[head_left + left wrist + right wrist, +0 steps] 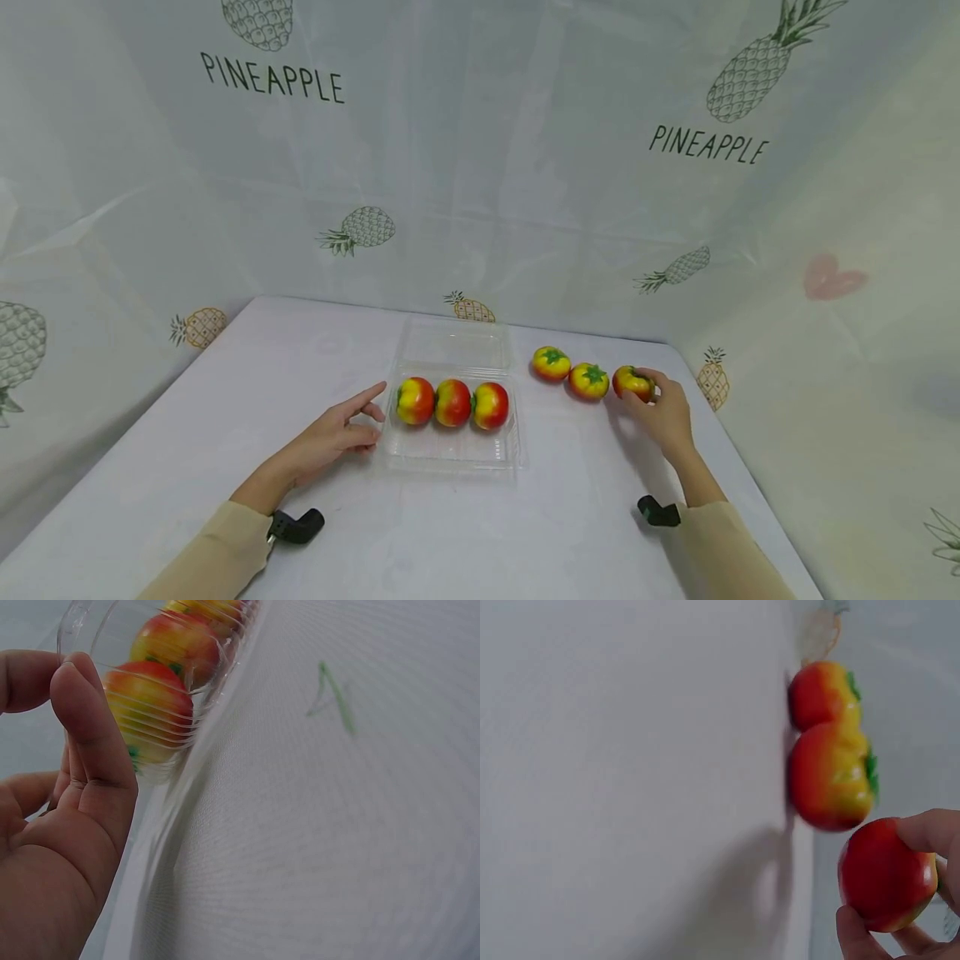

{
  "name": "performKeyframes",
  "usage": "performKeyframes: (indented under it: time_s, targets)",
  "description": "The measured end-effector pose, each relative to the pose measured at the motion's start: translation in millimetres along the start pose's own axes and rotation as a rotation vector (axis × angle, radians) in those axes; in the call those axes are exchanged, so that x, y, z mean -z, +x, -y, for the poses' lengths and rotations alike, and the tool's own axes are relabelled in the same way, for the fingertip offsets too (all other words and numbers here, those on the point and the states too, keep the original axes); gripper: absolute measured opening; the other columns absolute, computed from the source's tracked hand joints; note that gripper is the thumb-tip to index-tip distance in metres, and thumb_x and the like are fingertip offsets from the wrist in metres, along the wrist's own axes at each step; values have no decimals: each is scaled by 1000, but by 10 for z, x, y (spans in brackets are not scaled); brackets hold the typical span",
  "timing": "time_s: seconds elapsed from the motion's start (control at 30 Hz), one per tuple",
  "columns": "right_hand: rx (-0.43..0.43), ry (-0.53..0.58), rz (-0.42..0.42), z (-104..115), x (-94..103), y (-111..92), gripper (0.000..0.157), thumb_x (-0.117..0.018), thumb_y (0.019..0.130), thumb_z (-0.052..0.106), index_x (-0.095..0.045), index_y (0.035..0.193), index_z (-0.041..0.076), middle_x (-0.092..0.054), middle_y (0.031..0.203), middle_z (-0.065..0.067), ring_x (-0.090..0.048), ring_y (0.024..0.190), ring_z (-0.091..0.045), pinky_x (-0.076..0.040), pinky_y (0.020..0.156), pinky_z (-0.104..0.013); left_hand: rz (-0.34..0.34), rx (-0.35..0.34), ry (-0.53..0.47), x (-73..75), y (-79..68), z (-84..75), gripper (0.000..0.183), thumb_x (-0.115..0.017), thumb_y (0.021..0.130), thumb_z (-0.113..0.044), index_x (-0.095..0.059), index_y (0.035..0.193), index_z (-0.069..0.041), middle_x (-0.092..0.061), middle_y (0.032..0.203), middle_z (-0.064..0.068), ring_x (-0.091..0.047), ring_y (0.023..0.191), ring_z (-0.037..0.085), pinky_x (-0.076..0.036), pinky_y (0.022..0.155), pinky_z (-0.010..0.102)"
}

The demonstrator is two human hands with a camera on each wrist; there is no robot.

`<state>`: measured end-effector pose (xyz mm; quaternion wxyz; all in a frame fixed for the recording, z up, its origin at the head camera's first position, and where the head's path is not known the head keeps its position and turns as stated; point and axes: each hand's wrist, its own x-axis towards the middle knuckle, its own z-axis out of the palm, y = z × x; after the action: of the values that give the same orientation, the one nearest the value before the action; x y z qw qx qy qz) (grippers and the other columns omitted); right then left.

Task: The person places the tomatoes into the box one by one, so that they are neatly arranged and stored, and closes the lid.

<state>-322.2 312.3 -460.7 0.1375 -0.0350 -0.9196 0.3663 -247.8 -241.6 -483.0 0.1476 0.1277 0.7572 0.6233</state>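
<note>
In the head view, a clear plastic clamshell box (pixel 450 454) lies with its lid folded back. Three red-and-yellow persimmons (pixel 453 403) sit side by side inside it. My left hand (pixel 333 437) is at the box's left edge, index finger extended and thumb apart from it; whether it touches the rim is hard to tell. My right hand (pixel 666 414) grips a persimmon (pixel 885 874) between thumb and fingers, and in the right wrist view it appears raised from the table. Two more persimmons, one nearer (pixel 588 382) and one farther (pixel 551 364), rest to its left, green calyxes showing.
A white cloth covers the table (pixel 465 542). Behind it and at the right hangs a pale curtain (pixel 495 167) printed with pineapples. The box's raised lid (pixel 453 343) lies toward the table's back edge.
</note>
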Motion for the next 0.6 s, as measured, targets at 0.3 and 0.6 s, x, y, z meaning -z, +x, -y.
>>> performKeyframes:
  time_s: [0.3,0.6]
  targets:
    - [136,49,34,553,-11,-123,56,-74,101,26,-52,150,7,-46,149,-25,-56,130,-45,-53,106,-57,-4,5,-5,2,-19,-18,81,-67,103,-17,-23,171,-17,-44,139,19,-64,94,23,-58,86,28]
    - [264,146,128,1137,-194,-336,60,-81,95,18,-53,147,9,-52,146,-17,-61,127,-39,-57,101,-51,-14,17,-2,-20,0,-23,81,-67,103,-17,-24,171,-19,-44,139,18,-63,94,25,-58,86,29]
